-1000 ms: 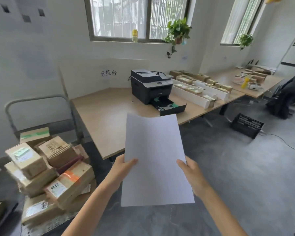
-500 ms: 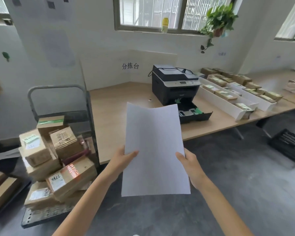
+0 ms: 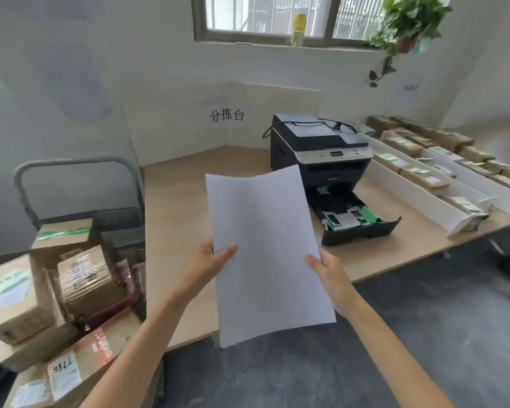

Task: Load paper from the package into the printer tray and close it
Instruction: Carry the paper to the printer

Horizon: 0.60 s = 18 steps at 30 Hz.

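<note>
Paper is about as light and floppy as stuff gets, and you can see it here: the sheets are held up in the air in front of the person, and the top edge has a soft wave to it instead of sitting flat. I'd guess it's a thin bundle, not a single sheet, since there's a hint of a second edge at the top, but honestly can't tell how many. Best place to hold something like this is the two long edges around mid-height, which is pretty much what's going on. Left hand has its grip pinched on the left edge, thumb lying over the front face and fingers hidden behind. Right hand does the same on the right edge, thumb on the front, rest of the hand behind. Both are closed on the paper, not squeezing hard by the look of it, which is good because it creases easily and the sheets could slide against each other. Farther out, on the tabletop, the printer tray sits pulled out and looks empty, green guides showing, well apart from the paper. Behind that is the printer itself. No paper package is visible anywhere.
</note>
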{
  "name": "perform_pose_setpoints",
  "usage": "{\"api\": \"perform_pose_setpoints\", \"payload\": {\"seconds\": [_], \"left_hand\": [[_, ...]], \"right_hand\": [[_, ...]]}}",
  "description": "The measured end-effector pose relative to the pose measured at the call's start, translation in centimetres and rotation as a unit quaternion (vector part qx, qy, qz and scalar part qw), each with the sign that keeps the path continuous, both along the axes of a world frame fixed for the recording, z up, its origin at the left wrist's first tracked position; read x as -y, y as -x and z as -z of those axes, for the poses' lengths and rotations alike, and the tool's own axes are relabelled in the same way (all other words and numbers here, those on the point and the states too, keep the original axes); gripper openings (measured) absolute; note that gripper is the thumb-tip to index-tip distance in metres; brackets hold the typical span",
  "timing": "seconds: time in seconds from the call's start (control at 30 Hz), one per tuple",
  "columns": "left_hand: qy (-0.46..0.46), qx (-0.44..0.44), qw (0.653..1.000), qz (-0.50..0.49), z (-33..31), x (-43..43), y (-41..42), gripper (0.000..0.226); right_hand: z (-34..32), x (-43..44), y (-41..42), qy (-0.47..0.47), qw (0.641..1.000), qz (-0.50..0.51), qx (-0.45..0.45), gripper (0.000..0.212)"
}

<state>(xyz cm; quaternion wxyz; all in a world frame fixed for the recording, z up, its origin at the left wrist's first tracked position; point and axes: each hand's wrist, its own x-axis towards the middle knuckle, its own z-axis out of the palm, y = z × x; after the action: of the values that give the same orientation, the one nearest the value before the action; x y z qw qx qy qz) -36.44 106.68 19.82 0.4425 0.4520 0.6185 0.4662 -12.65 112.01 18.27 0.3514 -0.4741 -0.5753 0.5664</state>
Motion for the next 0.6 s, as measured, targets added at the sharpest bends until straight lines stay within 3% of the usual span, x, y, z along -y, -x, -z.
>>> {"api": "perform_pose_setpoints", "payload": {"seconds": [0.27,0.6], "left_hand": [[-0.018,-0.022,0.999,-0.038,1.2,-11.7,1.3,0.017],[-0.034,-0.037,0.995,-0.081,3.2,-23.9,2.5,0.022]], "right_hand": [[0.4,-10.5,1.9,-0.012,1.0,-0.009,0.013,0.023],[-1.2,-26.6,4.0,-0.031,0.994,-0.019,-0.104,0.029]]}}
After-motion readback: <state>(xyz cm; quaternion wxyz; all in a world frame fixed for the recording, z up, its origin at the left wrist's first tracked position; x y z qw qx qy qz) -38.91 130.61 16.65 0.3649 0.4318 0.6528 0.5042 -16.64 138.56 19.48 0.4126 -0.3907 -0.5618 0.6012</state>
